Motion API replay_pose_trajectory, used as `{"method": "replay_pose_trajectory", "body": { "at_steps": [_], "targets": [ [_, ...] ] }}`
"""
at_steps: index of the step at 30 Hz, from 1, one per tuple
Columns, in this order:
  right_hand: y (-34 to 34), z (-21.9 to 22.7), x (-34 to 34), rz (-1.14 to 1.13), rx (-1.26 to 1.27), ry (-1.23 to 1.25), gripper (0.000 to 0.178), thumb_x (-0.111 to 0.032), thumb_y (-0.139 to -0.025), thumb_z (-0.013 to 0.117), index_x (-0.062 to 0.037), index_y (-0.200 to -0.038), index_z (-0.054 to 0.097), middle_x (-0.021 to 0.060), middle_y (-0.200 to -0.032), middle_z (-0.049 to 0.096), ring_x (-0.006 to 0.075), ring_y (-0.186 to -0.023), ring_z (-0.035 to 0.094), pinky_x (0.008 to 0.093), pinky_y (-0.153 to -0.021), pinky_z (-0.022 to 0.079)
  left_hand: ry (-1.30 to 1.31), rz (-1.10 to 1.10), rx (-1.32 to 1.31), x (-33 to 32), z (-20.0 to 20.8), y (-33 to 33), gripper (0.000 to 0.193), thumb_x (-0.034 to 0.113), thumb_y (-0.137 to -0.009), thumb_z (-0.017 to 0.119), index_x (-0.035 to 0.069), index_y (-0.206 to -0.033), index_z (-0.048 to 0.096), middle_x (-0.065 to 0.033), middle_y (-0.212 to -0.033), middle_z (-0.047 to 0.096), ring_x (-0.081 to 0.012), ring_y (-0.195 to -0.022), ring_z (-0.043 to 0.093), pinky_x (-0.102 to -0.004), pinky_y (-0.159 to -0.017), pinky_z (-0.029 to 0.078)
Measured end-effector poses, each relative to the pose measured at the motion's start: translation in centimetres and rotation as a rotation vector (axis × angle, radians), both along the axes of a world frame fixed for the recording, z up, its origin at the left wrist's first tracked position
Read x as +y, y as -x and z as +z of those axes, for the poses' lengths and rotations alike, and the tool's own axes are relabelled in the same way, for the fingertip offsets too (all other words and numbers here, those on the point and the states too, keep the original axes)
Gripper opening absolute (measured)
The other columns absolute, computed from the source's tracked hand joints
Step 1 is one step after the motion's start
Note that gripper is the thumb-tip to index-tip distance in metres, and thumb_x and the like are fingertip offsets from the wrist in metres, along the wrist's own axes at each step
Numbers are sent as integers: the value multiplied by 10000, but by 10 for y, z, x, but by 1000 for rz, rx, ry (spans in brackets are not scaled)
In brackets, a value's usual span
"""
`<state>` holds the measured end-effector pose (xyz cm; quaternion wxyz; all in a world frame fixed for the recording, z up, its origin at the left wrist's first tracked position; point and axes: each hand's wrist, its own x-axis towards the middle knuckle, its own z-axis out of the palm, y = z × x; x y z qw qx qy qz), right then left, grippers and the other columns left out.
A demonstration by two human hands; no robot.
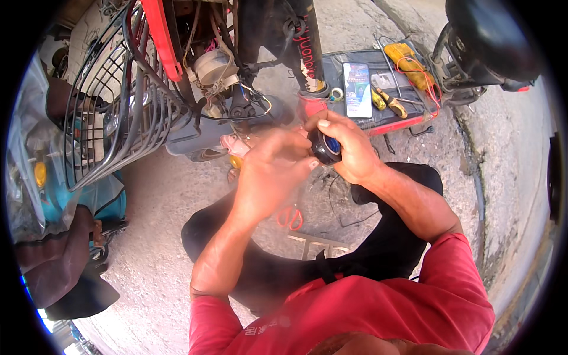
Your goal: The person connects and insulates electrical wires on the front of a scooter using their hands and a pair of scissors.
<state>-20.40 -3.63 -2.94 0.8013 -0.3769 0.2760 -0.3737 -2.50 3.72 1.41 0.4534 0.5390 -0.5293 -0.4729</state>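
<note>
My right hand [354,147] is wrapped round a black roll that looks like electrical tape [324,147], with a blue patch at its centre. Close against the roll's left side is my left hand [274,163], its fingers bent and slightly blurred. Whatever its fingertips pinch is too small to make out. Just beyond both hands stands the opened front of an electric scooter, with bare wires [258,102] and a round metal housing [213,66] exposed. Red-handled scissors [290,218] lie on the ground below my hands, between my legs.
On the scooter's footboard [384,125] lie a phone [357,92], a yellow multimeter [409,65] with red leads, screwdrivers [391,103] and a small tape roll [336,94]. A wire basket [118,112] juts out at left. The black seat [494,38] overhangs at upper right.
</note>
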Motion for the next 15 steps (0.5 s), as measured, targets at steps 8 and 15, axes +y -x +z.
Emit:
{"method": "replay_pose_trajectory", "body": {
  "at_steps": [8,15],
  "targets": [
    [0,3,3,-18,132,233,247,-242,-1036,551,-30,-1095,663,33,-966,704,96,-883,619,269,-792,475,81,7,-53,10,-3,5,292,-49,-860,787,36,-1111,665,-13,-1013,676,-103,-952,636,-293,-876,504],
    [-2,4,6,-51,123,220,261,-245,-1028,544,-9,-1080,642,50,-956,658,113,-878,611,273,-801,482,201,-30,-144,11,-9,3,272,-74,-867,777,12,-1096,658,-36,-1054,663,-122,-971,635,-305,-904,507]
  ]
}}
